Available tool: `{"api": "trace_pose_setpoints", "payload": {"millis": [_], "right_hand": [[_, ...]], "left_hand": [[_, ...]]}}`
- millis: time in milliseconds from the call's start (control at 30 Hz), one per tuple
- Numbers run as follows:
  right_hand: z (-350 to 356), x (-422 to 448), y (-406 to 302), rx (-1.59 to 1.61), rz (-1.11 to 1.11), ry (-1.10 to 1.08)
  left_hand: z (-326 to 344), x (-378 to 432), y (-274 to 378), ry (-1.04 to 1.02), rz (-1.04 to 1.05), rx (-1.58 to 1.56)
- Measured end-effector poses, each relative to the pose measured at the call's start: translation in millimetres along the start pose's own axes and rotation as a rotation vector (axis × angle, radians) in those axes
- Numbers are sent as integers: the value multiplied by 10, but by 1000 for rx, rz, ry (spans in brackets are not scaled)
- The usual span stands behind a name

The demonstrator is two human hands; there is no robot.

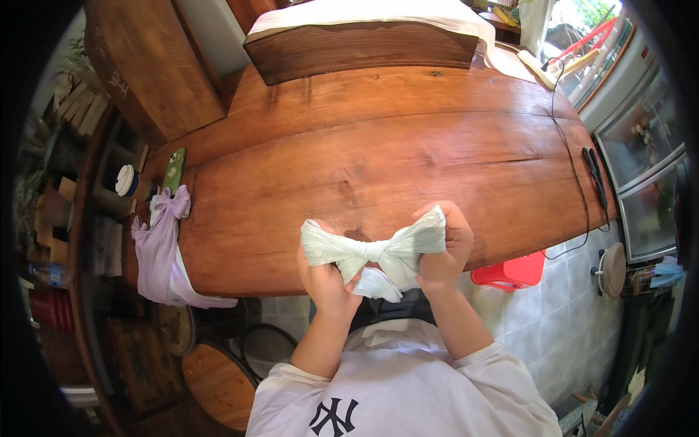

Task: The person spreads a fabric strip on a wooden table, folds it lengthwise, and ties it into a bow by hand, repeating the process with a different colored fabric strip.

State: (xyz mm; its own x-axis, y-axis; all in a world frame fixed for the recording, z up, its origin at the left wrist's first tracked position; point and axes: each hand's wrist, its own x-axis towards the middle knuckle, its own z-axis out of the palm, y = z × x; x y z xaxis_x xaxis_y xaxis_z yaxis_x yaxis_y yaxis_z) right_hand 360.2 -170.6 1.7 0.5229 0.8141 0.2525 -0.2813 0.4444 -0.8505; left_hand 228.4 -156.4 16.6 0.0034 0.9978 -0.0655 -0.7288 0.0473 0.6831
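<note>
A pale mint, slightly shiny fabric bow is spread between my two hands near the table's front edge. My left hand grips its left loop, with the fingers mostly behind the cloth. The right loop is held in my right hand. A knot sits at the bow's middle, and short tails hang below it. Under the tails shows a white fabric piece; whether it is joined to the bow I cannot tell. The wooden table spreads out beneath and beyond my hands.
Lilac fabric with tied bows drapes over the table's left edge, by a green-cased phone and a lidded cup. A black corded styling tool lies at right. A red stool stands below. A cloth-topped wooden box is behind.
</note>
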Motion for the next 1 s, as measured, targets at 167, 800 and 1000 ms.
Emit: {"api": "trace_pose_setpoints", "payload": {"millis": [167, 800, 1000], "right_hand": [[33, 48, -130, 112, 317, -318], [196, -107, 112, -626, -800, -316], [99, -83, -127, 267, 622, -202]], "left_hand": [[32, 107, 102, 94, 65, 71], [24, 47, -39, 157, 160, 285], [-259, 138, -140, -13, 359, 554]]}}
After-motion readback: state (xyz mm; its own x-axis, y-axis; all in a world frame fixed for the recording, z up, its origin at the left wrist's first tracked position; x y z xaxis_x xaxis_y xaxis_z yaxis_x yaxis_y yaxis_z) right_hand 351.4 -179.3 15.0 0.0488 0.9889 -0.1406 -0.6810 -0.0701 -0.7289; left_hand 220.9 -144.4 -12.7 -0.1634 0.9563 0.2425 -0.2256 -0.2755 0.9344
